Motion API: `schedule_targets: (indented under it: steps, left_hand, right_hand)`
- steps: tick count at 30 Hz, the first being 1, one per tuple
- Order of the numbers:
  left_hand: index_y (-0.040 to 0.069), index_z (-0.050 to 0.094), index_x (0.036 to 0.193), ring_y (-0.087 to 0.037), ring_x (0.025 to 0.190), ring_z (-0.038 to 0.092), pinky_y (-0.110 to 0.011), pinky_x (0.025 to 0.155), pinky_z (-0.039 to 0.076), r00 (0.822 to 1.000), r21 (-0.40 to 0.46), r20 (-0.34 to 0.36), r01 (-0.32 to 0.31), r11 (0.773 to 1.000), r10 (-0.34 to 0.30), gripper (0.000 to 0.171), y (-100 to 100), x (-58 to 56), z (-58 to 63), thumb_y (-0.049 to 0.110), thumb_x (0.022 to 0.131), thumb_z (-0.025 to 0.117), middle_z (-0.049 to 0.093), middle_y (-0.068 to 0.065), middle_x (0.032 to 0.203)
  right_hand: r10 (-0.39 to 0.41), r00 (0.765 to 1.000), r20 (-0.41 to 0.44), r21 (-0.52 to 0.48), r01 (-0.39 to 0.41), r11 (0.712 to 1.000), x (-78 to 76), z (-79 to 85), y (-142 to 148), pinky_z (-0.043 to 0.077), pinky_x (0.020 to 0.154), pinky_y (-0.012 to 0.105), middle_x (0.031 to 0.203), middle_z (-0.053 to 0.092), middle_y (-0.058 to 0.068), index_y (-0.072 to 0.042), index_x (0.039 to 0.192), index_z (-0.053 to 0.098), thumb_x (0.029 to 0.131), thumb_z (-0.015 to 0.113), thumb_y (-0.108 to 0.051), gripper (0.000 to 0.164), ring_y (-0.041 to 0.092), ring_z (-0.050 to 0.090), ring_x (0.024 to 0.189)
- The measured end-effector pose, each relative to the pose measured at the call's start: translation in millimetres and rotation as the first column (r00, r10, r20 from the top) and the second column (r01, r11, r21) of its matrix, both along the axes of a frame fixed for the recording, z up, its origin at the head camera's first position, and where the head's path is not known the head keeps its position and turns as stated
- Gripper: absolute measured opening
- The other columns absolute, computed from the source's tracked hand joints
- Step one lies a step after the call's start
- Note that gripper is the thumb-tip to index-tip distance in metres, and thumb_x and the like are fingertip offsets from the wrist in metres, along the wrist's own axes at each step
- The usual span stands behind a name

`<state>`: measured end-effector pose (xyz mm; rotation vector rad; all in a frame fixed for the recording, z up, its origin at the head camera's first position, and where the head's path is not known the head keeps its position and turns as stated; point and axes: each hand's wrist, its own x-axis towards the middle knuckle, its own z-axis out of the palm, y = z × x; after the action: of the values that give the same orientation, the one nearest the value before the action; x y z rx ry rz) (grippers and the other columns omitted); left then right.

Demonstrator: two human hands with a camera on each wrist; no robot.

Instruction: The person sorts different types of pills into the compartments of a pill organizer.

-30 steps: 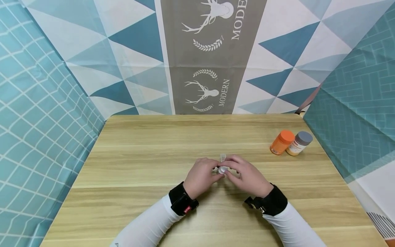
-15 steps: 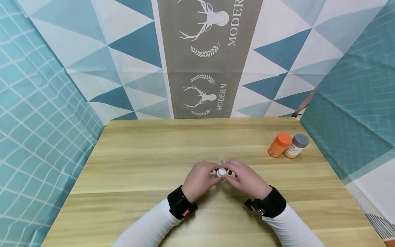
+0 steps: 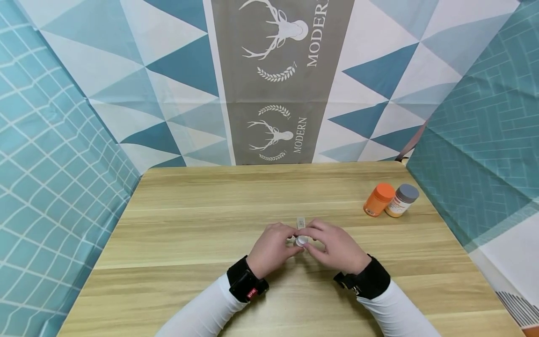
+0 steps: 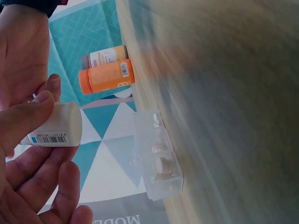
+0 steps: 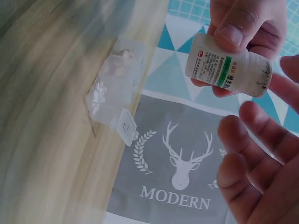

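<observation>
In the head view my left hand and right hand meet over the middle of the table. The left thumb and fingers grip a small white pill bottle, which has a printed label and lies tilted in the right wrist view. At the bottle's ridged white cap, my right thumb and index finger pinch, while the other right fingers are loosely bent. Beyond the hands is a clear plastic pill organizer with pills in some compartments. One of its lids stands raised.
An orange bottle and a white bottle with a grey cap stand side by side at the table's back right. Patterned cloths hang behind the wooden table and along both sides.
The head view has shifted slightly, so the table sits lower in it. Both hands stay together at the white bottle, with small shifts of the right fingers around the cap.
</observation>
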<state>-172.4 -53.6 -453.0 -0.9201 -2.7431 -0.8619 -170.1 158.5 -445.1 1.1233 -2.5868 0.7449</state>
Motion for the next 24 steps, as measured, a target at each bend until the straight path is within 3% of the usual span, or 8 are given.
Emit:
schedule_targets:
  steps: [5,13,24]
  left_hand:
    - [0.019,0.074,0.102,-0.011,0.087,0.064,-0.032,0.086,0.047,1.000,0.035,0.020,0.013,0.999,-0.013,0.022,-1,-2.0,-1.8,0.032,0.085,0.079,0.072,0.012,0.093]
    - [0.019,0.076,0.103,-0.009,0.088,0.064,-0.032,0.085,0.048,1.000,0.051,-0.010,0.026,0.998,-0.025,0.022,0,-4.6,-6.2,0.035,0.087,0.077,0.073,0.011,0.096]
    - [0.020,0.075,0.103,-0.009,0.088,0.064,-0.035,0.087,0.048,0.999,0.024,-0.032,-0.010,1.000,0.011,0.020,1,-2.2,-4.5,0.034,0.088,0.075,0.074,0.010,0.098]
  right_hand:
    - [0.044,0.998,-0.038,0.046,-0.042,0.998,-0.9,-0.8,0,0.053,0.077,0.027,0.111,0.061,-0.011,-0.022,0.127,0.066,0.091,0.067,-0.015,0.036,0.005,0.060,0.092]
    - [-0.044,0.997,0.059,0.013,0.043,0.999,-0.7,-2.3,-2,0.053,0.081,0.029,0.108,0.060,-0.010,-0.018,0.116,0.063,0.091,0.073,-0.027,0.028,0.010,0.062,0.096]
    - [-0.118,0.990,0.081,0.013,0.117,0.993,3.0,-2.2,-10,0.051,0.074,0.028,0.106,0.058,-0.008,-0.015,0.113,0.063,0.093,0.070,-0.033,0.028,0.014,0.060,0.090]
